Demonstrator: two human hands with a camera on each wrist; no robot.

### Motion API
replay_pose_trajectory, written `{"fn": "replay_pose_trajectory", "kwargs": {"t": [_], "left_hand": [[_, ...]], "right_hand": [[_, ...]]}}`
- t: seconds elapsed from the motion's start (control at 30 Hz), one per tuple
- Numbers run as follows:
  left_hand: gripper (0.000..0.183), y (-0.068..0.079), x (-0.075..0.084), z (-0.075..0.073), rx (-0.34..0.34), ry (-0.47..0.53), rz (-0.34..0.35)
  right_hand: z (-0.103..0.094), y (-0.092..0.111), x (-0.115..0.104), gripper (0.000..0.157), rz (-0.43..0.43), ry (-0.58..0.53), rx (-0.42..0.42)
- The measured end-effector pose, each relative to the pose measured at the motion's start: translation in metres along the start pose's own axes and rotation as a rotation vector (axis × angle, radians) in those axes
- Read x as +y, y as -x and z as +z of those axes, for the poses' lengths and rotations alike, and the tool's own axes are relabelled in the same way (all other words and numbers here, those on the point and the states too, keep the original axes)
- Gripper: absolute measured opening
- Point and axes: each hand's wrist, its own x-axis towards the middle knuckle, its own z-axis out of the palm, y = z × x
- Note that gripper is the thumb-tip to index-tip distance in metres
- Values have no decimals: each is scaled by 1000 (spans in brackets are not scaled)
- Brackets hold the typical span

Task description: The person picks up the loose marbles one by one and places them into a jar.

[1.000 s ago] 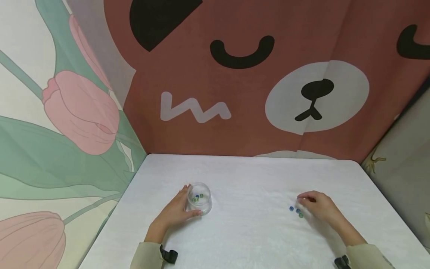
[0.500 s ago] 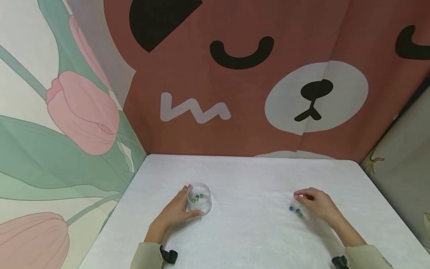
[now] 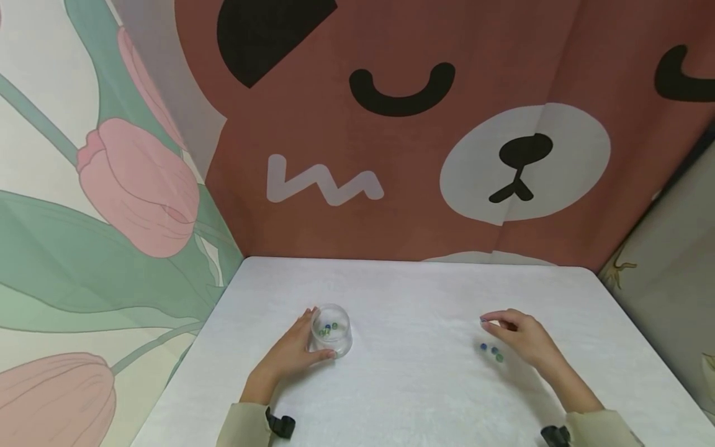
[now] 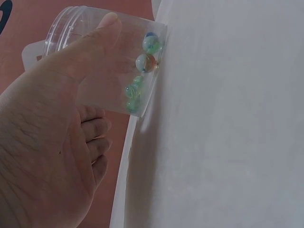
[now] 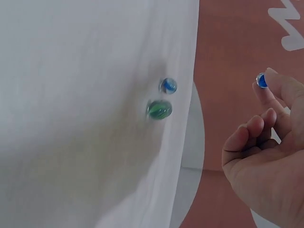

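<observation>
Head view: listed two bare hands at a white-covered table. Found in left hand: one clear jar, gripped by the side between thumb and fingers, stood upright on the table. Noted in left wrist view: thumb pressed along jar wall, ridged rim above.

Counted inside jar, resting at the bottom beyond left thumb: one blue-and-green marble, one white-and-orange marble, and a cluster of green marbles, exact number not made out through the plastic.

Found in right hand: one pinched blue marble, caught between thumb and forefinger, other fingers curled in toward the palm. Held up off the table, well apart from left hand and jar.

Found on the table, just to the near side of right fingertips: two loose blue marbles and one loose green marble, set close together. Made out only two of these three in right wrist view.

Judged about midway: several marbles already inside jar, one lifted but not yet there, three untouched by either hand.

Entered as surroundings: beige sleeves and black bands at both wrists; bear-print hanging beyond both hands; tulip-print hanging to the left of left hand.
</observation>
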Motion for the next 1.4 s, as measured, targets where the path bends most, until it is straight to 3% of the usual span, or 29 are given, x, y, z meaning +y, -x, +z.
{"fn": "replay_pose_trajectory", "kwargs": {"t": [0.5, 1.4], "left_hand": [[117, -2, -3, 2, 3, 2, -1], [115, -2, -3, 2, 9, 1, 9]], "right_hand": [[12, -2, -19, 48, -10, -180, -23], [34, -9, -41, 31, -92, -240, -23]]}}
